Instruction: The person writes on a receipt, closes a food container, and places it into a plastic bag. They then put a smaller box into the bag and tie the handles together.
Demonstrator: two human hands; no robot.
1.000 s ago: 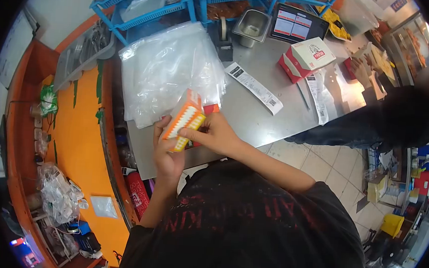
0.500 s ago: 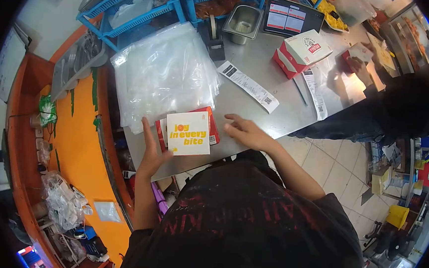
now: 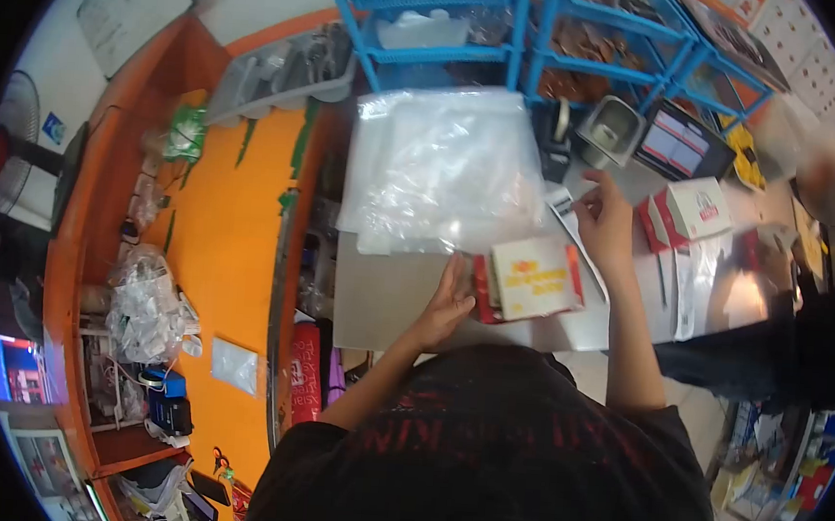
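Note:
A white square piece with blurred yellow lettering (image 3: 534,278) lies on a red cardboard box (image 3: 486,302) near the counter's front edge. At the box's left side is my left hand (image 3: 445,313), open, its fingers stretched upward and its thumb right at the box's edge. My right hand (image 3: 606,220) is raised over the printed receipt (image 3: 566,213), fingers apart and slightly bent, with nothing visible in them. Just beyond its fingertips stands a black tape dispenser (image 3: 553,154). Behind the box lies a stack of clear plastic bags (image 3: 443,170).
Right of my right arm sit a red-and-white box (image 3: 687,214), a pen (image 3: 663,281) and another receipt (image 3: 691,289). A metal container (image 3: 610,132) and a tablet (image 3: 682,143) stand behind, near blue racks (image 3: 539,46). Another person's dark sleeve (image 3: 759,357) reaches in from the right.
My right hand has moved from beside the box forward to over the receipt. My left hand stays at the box's left side. The whole view has swung left.

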